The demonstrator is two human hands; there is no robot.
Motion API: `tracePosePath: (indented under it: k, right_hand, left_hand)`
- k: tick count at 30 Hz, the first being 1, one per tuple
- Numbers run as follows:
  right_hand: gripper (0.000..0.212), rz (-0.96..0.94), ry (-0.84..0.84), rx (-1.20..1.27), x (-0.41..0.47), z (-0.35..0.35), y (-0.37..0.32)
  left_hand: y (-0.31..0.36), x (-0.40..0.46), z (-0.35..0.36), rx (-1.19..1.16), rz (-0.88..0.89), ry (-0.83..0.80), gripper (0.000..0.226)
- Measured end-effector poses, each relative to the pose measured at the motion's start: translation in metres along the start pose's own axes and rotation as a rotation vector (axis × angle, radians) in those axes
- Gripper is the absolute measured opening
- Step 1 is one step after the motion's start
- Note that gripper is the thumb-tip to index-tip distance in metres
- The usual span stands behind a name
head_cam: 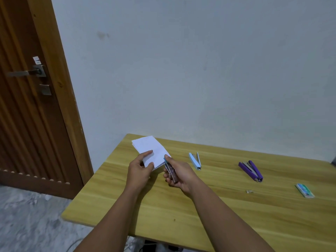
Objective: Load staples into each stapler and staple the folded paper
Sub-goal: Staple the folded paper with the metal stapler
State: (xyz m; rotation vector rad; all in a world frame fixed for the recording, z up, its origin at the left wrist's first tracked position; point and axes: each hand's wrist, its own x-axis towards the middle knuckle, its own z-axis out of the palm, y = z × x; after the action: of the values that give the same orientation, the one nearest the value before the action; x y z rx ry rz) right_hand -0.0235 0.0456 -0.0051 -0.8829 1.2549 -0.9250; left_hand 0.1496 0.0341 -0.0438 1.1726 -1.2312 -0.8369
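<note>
Folded paper (151, 151) in left hand (140, 170), stapler (171, 170), seemingly at its edge, in right hand (180, 176).

Item count, by kind. Staplers: three in total, namely one dark, metallic stapler (171, 171), one light-blue stapler with its arm hinged open (195, 160), and one purple stapler with its arm hinged open (251, 170). Paper: one white folded sheet of paper (151, 151). Staple boxes: one small green-and-white cardboard box (305, 190). Loose staple pieces: one small silver strip (249, 191); the number of individual staples in it cannot be resolved. Hands: two, one left hand (141, 170) and one right hand (179, 174). Benches: one light wooden bench (200, 215).
</note>
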Motion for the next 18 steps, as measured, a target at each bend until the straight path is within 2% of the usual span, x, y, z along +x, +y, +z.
tracePosePath:
  k: [5,11,18]
  right_hand:
    - [0.048,0.010,-0.025,0.059,-0.0009,-0.0015,-0.0010]
    - [0.048,-0.025,-0.004,0.004,-0.0006,0.0025,0.0005]
    - [0.050,-0.048,-0.017,-0.064,0.0016,0.0029,0.0031]
  left_hand:
    - [0.0022,-0.0001,-0.0013,0.019,-0.008,0.078,0.040]
    - [0.0027,-0.0023,0.0002,-0.013,-0.009,0.005,0.039]
    - [0.0056,-0.0054,0.0003,0.034,-0.040,-0.080,0.022]
